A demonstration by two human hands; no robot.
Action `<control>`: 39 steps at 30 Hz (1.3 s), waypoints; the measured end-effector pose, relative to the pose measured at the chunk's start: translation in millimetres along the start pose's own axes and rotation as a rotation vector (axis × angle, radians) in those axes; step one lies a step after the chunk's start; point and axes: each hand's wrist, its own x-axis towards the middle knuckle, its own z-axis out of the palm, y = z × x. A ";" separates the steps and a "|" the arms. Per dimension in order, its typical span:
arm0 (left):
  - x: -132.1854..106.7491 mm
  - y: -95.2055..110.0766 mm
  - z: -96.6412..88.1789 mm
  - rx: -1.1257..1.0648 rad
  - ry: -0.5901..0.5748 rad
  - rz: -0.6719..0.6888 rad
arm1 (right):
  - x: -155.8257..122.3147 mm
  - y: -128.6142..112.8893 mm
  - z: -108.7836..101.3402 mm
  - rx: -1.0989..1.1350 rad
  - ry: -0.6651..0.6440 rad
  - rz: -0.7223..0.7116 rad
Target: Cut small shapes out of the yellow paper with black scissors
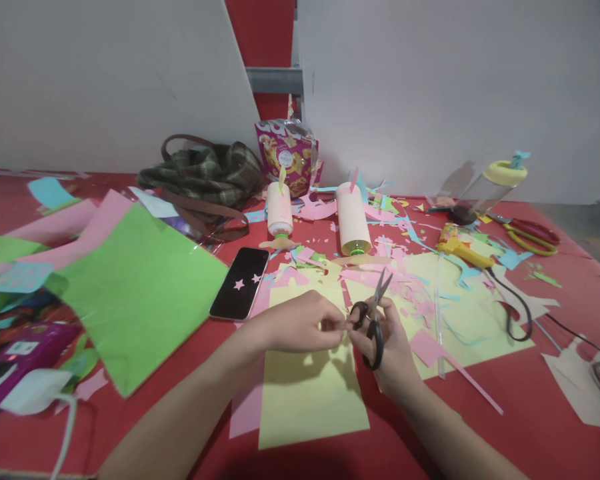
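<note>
My right hand [387, 347] grips small black scissors [373, 313], blades pointing up and away and nearly closed. My left hand [300, 323] is closed in a pinch right beside the scissor handles; what it pinches is too small to make out. Both hands hover over a pale yellow paper sheet [307, 400] on the red table [480, 427]. A black phone [240, 283] with two pink paper stars on it lies just left of my left hand.
Green paper [140, 287] and pink sheets lie at left. Two paper-wrapped bottles [353, 219], a snack bag [286, 153], a plaid bag [205, 175], a yellow glue gun [463, 252] with cord, and red-yellow scissors [527, 233] sit behind. Paper scraps litter the middle.
</note>
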 end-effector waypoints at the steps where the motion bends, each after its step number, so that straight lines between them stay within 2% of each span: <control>1: 0.2 -0.1 1.6 -0.001 -0.004 0.003 | -0.1 0.0 -0.2 0.004 -0.002 0.002; 17: 1.9 1.6 4.8 0.004 -0.020 0.001 | -1.2 -3.6 0.3 -0.126 -0.042 0.010; 28: 0.2 1.6 1.0 0.063 0.028 -0.007 | -0.6 -0.7 1.0 -0.045 0.042 -0.019; 32: 0.5 4.0 2.1 0.089 -0.010 0.024 | -0.4 1.5 -0.1 -0.027 0.040 -0.013; 39: 5.0 1.7 6.7 0.058 0.015 0.043 | -1.2 1.9 -1.8 -0.015 0.041 -0.030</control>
